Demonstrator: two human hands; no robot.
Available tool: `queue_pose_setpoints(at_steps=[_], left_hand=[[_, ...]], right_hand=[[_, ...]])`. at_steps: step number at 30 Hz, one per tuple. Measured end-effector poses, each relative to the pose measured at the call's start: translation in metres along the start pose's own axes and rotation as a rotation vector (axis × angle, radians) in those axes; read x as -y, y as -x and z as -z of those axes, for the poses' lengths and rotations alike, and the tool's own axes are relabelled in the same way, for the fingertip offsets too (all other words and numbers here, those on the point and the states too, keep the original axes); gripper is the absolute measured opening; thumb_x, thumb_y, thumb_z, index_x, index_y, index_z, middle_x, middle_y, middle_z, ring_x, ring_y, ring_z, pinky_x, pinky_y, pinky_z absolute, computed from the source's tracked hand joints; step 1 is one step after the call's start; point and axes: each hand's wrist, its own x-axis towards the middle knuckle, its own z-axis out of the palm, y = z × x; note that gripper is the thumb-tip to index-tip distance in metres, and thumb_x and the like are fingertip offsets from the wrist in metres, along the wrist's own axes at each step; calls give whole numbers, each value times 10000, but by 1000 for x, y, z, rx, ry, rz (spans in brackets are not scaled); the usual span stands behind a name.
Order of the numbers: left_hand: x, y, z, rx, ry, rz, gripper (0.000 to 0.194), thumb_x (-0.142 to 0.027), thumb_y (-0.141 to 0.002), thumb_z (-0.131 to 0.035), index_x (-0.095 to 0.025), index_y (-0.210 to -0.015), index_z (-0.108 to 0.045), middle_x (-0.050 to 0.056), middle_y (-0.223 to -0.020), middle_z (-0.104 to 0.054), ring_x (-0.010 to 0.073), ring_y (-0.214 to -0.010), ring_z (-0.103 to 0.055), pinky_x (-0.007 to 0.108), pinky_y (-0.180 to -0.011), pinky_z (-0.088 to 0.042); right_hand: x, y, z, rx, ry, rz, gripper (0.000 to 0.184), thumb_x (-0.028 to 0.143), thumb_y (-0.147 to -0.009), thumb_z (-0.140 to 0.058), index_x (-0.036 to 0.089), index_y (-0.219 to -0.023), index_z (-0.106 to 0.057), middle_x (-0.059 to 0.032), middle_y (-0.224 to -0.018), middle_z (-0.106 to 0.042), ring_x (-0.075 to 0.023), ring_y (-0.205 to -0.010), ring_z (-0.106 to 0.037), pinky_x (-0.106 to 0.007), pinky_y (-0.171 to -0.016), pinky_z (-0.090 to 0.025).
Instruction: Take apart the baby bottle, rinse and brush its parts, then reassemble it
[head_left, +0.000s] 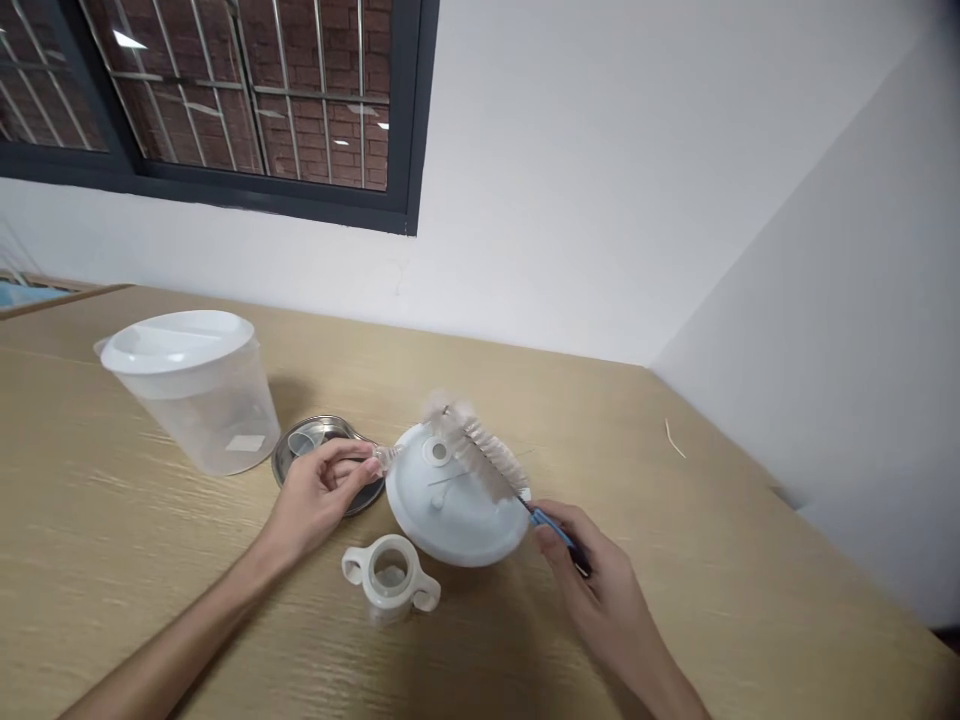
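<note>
Your right hand is closed around the blue handle of a bristle brush, whose pale, blurred head slants up and to the left over a whitish bowl. Your left hand pinches 1 small clear piece between thumb and fingertips, just beside the bowl's left edge; the piece is too blurred for you to make out its details. So both of your 2 hands are holding something. In the bowl, below the brush, you have a white ring and some thin, indistinct marks or bits. Under and behind your left hand is a shiny metal tray with 1 clear cup-like part on it. Nearer you, in front of the bowl, stands a cup with 2 pale loop handles. Farther left stands a translucent pitcher with a white lid. Well off to your right, 1 thin pale strip lies on the wooden table. Beyond are a white wall and a barred window.
</note>
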Motion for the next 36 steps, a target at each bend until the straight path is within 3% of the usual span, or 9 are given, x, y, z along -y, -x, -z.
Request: queue_pose_setpoints(at_steps=[10,17,23,27,33,36], left_hand=[[-15,2,-4,-102,206,152,493,-487,-610,-909,-115,-859,-703,54,-698,-793,165,-668,-772,201,-698,-615],[-16,3,-6,-111,267,167,466,-387,-557,-944,-113,-852,-709,70,-765,-809,182,-713,-784,220,-732,-631],[-17,6,-8,-120,214,140,390,-302,-558,-929,-112,-824,-715,70,-729,-799,168,-682,-770,204,-702,-622],[-15,6,-5,-112,188,109,385,-310,-606,-909,-116,-870,-707,83,-746,-800,183,-712,-777,224,-723,-624],[-2,5,-2,-36,188,1,395,-299,-706,-876,-141,-1016,-690,124,-1062,-792,200,-873,-771,284,-808,-634],[3,6,-2,3,146,-25,409,-283,-727,-868,-157,-1079,-704,110,-1082,-785,206,-944,-758,308,-878,-628]], right_hand=[[6,0,-12,-6,179,266,197,238,-992,-541,210,-1148,-659,-30,-927,-760,-120,-656,-682,-198,-574,-529],[7,3,-8,-103,179,146,188,287,-997,-542,217,-1112,-673,-30,-901,-757,-131,-680,-693,-202,-583,-542],[15,3,-11,-8,135,235,190,248,-987,-548,217,-1124,-674,-18,-894,-761,-119,-640,-683,-194,-561,-536],[10,-1,-4,-65,215,215,190,259,-986,-556,208,-1121,-680,-22,-887,-765,-121,-615,-674,-202,-538,-526],[9,1,0,-70,188,127,198,293,-995,-541,215,-1102,-688,-18,-885,-758,-125,-646,-685,-195,-529,-526],[13,3,-1,-54,160,142,201,282,-988,-544,214,-1108,-690,-16,-843,-748,-118,-577,-650,-202,-504,-515]])
